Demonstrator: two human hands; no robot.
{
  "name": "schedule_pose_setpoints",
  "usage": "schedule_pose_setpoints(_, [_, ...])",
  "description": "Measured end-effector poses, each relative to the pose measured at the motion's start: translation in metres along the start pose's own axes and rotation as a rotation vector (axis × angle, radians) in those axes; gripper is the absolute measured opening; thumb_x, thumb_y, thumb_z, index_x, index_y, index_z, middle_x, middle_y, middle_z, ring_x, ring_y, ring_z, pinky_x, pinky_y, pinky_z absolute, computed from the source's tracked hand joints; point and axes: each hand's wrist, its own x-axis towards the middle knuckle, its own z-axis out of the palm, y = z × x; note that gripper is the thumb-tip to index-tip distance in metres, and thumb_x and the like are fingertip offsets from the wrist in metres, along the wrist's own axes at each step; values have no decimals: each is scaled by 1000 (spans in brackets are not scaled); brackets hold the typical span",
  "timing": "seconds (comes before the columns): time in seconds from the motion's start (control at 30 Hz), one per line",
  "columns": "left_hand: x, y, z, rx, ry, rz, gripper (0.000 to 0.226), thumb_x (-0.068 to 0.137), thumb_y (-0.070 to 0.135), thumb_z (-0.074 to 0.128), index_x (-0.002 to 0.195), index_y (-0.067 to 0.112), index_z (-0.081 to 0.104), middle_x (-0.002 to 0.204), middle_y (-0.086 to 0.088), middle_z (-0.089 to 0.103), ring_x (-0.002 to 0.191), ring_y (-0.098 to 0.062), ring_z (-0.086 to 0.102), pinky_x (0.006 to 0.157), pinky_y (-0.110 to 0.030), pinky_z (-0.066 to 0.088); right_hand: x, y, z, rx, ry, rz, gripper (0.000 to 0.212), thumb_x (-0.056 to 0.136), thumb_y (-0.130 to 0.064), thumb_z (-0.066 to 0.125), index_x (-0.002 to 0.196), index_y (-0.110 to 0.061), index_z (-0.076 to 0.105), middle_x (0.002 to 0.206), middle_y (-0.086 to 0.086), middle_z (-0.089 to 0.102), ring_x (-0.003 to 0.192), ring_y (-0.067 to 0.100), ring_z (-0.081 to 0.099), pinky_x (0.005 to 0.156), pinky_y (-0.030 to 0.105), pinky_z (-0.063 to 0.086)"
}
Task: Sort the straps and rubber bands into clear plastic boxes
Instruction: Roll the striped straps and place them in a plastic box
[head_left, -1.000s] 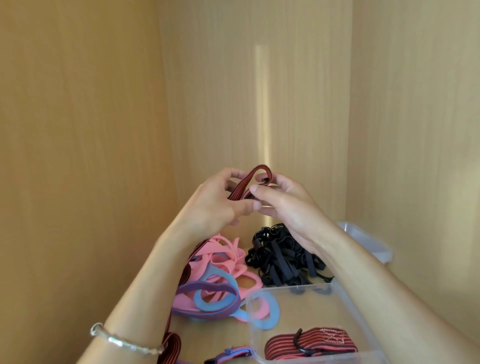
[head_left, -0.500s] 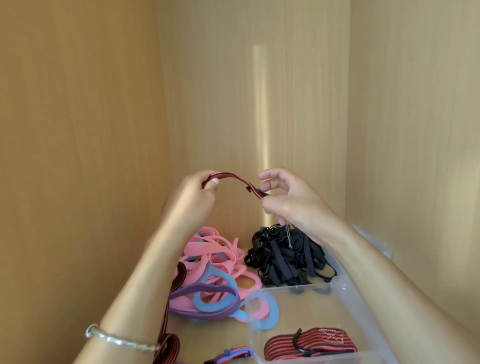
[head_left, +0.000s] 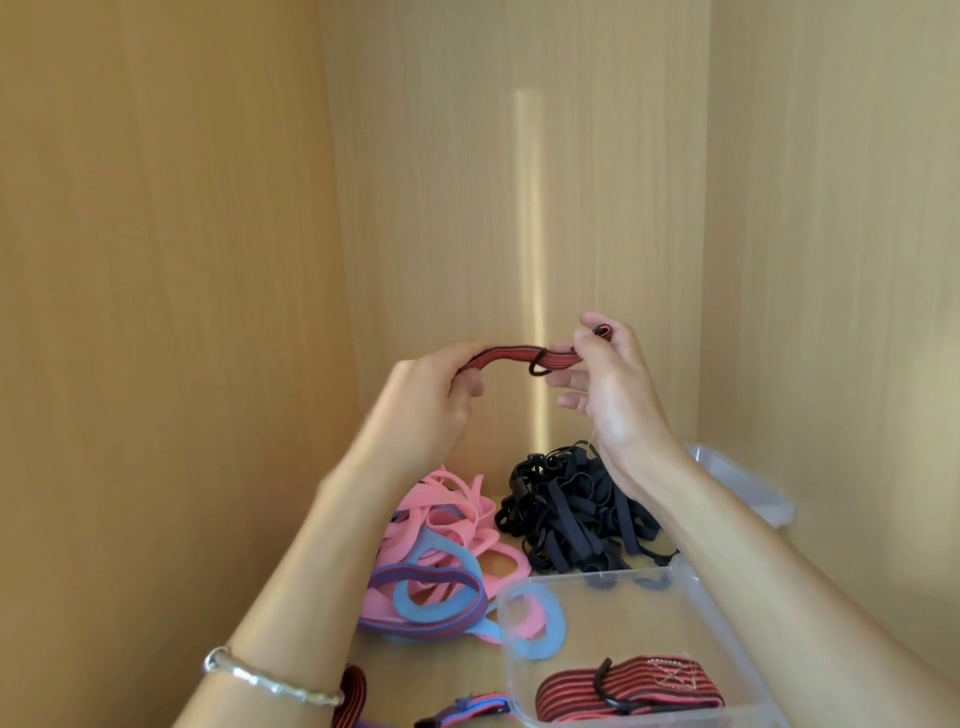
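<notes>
Held strap: the red-and-black strap (head_left: 501, 355) is hanging in the air between both hands, above the piles. Half a second ago it was arching up as a thin curve; now it is lying flatter and thicker, as a folded bundle.
Black loop: a black loop (head_left: 540, 365) is sitting round the bundle near its right end.
Left hand: the left hand (head_left: 421, 410) is pinching the strap's left end, fingers curled over it.
Right hand: the right hand (head_left: 618, 395) is pinching the right end between thumb and forefinger, with its lower fingers loosely spread. A second ago the two hands were touching; now they are apart.
Near box: the near clear box (head_left: 691, 587) is holding one bundled strap (head_left: 628, 686), as before.
Far box: a second clear box (head_left: 743, 483) is resting by the right wall.
Piles: the pink bands (head_left: 447, 514) and black bands (head_left: 571, 514) are lying side by side beyond the near box, unchanged.
Wrist: a bracelet (head_left: 270, 675) is showing on the left arm.
</notes>
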Motion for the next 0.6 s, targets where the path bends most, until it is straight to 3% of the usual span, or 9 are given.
schedule_pose_setpoints(0.07, [-2,3,0,-6,-23,36,37,95,5,47,123,24,63,81,8,63,65,-1,59,58,-5,39,-2,0,3,6,-66,55,29,103,-19,39,131,-23,40,104,2,59,80,16,62,73,29,52])
schedule_pose_setpoints(0.2, [-5,7,3,-29,-119,88,23,94,20,59,115,23,68,76,24,62,61,17,51,62,-2,35,-6,4,5,6,-120,97,35,101,-17,49,132,-18,35,111,7,58,69,18,68,65,30,56])
schedule_pose_setpoints(0.37, [-4,5,3,-10,-69,113,19,95,20,58,106,18,73,71,25,58,67,8,53,63,-3,35,-6,8,3,83,-101,108,32,93,-22,62,121,-12,49,100,2,64,82,18,72,84,37,58])
schedule_pose_setpoints(0.47, [-5,4,4,-17,-74,103,18,94,21,58,104,20,74,65,25,57,63,11,52,61,-4,34,-6,6,2,136,-89,94,16,92,-22,63,108,-18,60,98,4,63,86,19,71,82,32,58])
schedule_pose_setpoints(0.6, [-4,3,6,23,-87,78,19,95,22,58,104,21,74,73,-1,64,66,-10,51,62,-19,38,-5,4,2,95,-35,51,16,90,-25,65,104,-18,62,87,-1,71,81,15,73,91,44,56])
